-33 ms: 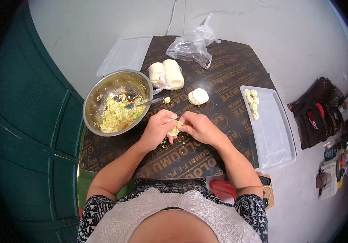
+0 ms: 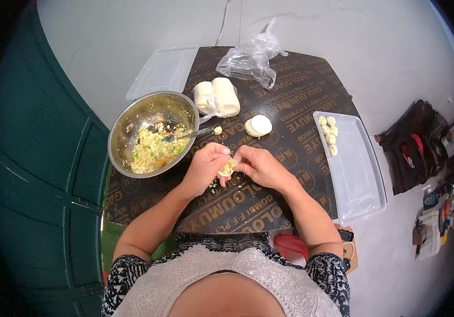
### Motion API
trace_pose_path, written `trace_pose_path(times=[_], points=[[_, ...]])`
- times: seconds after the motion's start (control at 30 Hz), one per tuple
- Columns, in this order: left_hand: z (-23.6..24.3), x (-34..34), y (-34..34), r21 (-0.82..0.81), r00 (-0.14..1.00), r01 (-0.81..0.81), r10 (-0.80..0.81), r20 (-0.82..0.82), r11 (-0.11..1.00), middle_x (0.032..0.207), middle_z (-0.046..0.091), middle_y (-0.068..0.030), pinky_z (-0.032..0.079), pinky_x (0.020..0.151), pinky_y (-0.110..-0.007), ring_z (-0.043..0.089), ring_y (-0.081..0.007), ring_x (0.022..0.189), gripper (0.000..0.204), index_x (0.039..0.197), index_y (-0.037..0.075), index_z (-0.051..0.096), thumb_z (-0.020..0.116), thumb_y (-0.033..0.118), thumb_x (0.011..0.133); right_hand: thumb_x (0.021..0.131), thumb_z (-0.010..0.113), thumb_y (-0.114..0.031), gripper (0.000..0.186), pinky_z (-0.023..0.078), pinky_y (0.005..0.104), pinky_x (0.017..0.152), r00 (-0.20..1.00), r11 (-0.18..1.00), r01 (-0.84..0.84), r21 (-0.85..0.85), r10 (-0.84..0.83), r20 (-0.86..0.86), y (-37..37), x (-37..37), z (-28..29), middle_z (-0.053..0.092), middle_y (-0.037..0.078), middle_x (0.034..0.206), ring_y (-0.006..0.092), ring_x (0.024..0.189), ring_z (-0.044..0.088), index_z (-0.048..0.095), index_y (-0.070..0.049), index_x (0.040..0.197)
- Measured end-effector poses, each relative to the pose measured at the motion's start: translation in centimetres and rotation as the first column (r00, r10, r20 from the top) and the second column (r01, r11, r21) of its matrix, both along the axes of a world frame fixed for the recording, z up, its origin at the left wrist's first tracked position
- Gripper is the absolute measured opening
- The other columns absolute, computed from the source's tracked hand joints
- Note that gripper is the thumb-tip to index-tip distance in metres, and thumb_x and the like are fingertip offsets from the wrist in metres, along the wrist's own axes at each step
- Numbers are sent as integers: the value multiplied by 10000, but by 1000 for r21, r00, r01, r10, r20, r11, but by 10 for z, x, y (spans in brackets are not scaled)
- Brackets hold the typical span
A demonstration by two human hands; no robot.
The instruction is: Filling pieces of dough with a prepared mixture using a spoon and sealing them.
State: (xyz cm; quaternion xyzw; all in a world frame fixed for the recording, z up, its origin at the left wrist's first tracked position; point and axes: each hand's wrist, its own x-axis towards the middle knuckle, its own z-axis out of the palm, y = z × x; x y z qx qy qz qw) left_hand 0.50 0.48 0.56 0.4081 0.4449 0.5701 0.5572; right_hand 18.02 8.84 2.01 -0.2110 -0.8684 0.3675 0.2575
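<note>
Between my two hands, over the near middle of the table, is a half-closed dumpling with yellow-green filling showing. My left hand cradles it from the left, its fingers curled around the wrapper. From the right, my right hand pinches the wrapper's edge between thumb and fingers. Just beyond them lies a stack of round white wrappers. At the left stands a steel bowl of chopped vegetable filling, with a metal spoon resting in it, its handle over the rim. A small dough lump sits by the handle.
Several finished dumplings line the left side of a clear tray at the table's right edge. Bagged wrapper stacks, a crumpled plastic bag and a translucent lid lie toward the back. Filling crumbs dot the table.
</note>
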Motion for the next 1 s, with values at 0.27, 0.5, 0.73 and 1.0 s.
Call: trace_pose_path(times=[0.27,0.5,0.73,1.0], points=[[-5,-2,1,-25,991,39,-42,-130,999,835,630,-107,493,444,-232,602,-133,592,90,982,-29,522,534,33,917,850,631,-127,172,473,410,604,1000,998,-24,61,24,12,-3,-3,-4,595,178,734,365,700,607,510,-12,808],[-2,3,0,0,989,32,-32,-143,999,784,606,-83,469,430,-214,588,-112,601,89,999,-21,513,518,-3,912,850,625,-124,150,470,439,607,999,991,26,133,-29,23,-7,-2,4,594,172,732,366,710,612,523,-20,816],[5,-1,1,-27,997,-7,5,-71,1000,847,606,-119,490,438,-241,604,-147,623,169,1075,-26,483,508,64,934,840,644,-135,177,464,401,595,998,1000,-31,3,31,-54,2,0,-3,598,164,710,349,667,604,527,-7,808],[3,1,0,-69,991,2,7,136,998,898,615,-137,579,573,-296,651,-199,668,204,1081,-36,496,554,66,915,849,617,-126,168,458,411,582,994,997,77,-29,-79,-72,-4,-4,-7,582,182,695,363,657,593,517,-6,788]])
